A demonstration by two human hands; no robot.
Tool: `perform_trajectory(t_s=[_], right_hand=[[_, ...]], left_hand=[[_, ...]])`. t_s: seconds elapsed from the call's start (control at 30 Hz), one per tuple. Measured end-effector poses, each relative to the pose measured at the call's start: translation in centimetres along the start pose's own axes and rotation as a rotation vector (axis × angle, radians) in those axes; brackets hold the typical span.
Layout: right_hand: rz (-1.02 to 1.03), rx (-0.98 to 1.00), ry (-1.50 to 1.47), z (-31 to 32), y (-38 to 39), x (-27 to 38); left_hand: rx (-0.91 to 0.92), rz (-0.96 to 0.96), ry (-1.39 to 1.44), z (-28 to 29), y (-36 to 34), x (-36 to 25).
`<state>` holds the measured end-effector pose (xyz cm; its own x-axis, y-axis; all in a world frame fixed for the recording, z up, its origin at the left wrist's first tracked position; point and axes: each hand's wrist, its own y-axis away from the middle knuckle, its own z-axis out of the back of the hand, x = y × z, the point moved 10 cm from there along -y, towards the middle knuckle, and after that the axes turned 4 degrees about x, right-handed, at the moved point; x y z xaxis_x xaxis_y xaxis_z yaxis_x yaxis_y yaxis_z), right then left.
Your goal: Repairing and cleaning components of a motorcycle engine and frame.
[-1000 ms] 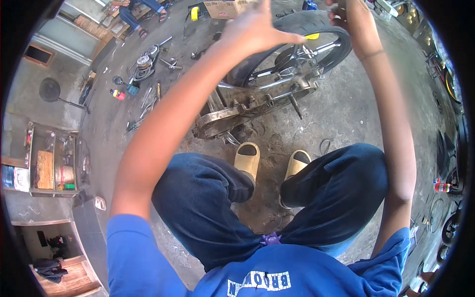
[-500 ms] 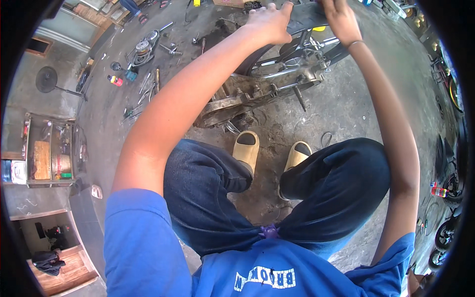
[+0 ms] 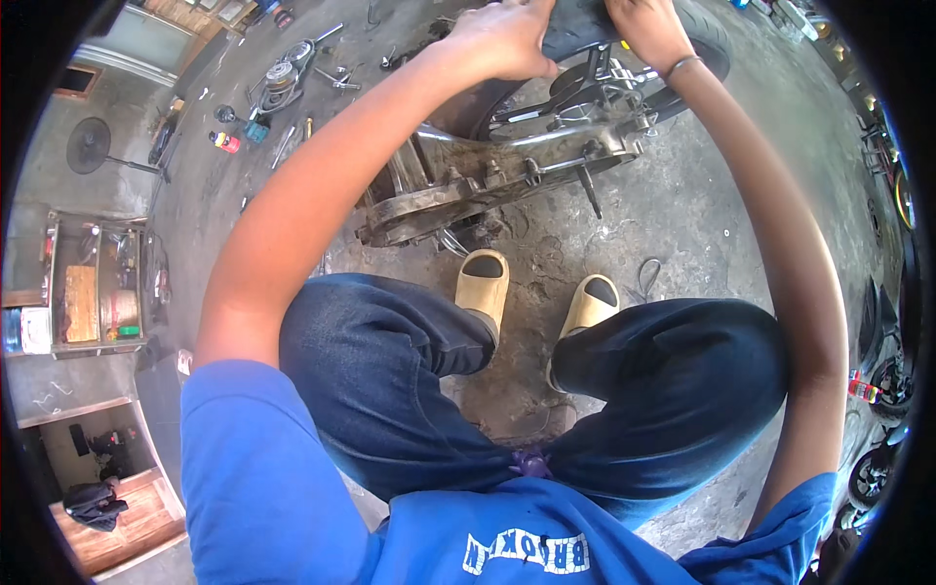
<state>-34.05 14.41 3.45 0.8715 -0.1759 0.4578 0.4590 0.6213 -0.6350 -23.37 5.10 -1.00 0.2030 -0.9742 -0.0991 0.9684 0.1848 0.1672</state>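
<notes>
A motor-scooter wheel with a black tyre (image 3: 577, 31) is at the top of the view, joined to a greasy metal engine casing (image 3: 502, 175) that lies on the floor before my feet. My left hand (image 3: 507, 41) grips the left part of the tyre, its thumb pressed on the tread. On the tyre's near right part lies my right hand (image 3: 651, 37), its fingers bent over the rubber. The top edge cuts off some fingertips of both hands. A thin metal stud (image 3: 591, 192) sticks out of the casing toward me.
Left on the concrete floor are a round metal part (image 3: 281, 83), a teal power tool (image 3: 255, 131), a small red-and-yellow bottle (image 3: 225, 142) and several hand tools. A standing fan (image 3: 90, 145) and a shelf cart (image 3: 95, 283) stand farther left. Motorcycle wheels (image 3: 873, 476) line the right side.
My hands have shifted slightly left and toward the top edge, staying on the tyre. More of the tyre shows to the right of my right hand, and the casing's left end sits farther left.
</notes>
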Motion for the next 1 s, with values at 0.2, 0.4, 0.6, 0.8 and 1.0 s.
perform_trajectory(t_s=[0.2, 0.4, 0.6, 0.8, 1.0], right_hand=[[0.002, 0.005, -0.028, -2.0, -1.5, 0.0], [0.003, 0.01, -0.005, -2.7, -1.9, -0.6], [-0.015, 0.078, 0.006, -2.2, -3.9, -0.3], [-0.051, 0.114, 0.145, -4.7, -6.1, -0.9], [-0.08, 0.169, 0.054, -5.2, -5.7, 0.4]], left_hand=[[0.147, 0.035, 0.132, -2.5, -3.1, 2.3], [-0.021, 0.058, 0.067, -0.7, -1.7, 2.7], [-0.169, -0.056, 0.095, 0.9, -2.9, 3.7], [0.026, -0.251, 0.537, 1.0, -3.6, 5.2], [-0.293, -0.138, 0.142, 1.0, -4.0, 6.3]])
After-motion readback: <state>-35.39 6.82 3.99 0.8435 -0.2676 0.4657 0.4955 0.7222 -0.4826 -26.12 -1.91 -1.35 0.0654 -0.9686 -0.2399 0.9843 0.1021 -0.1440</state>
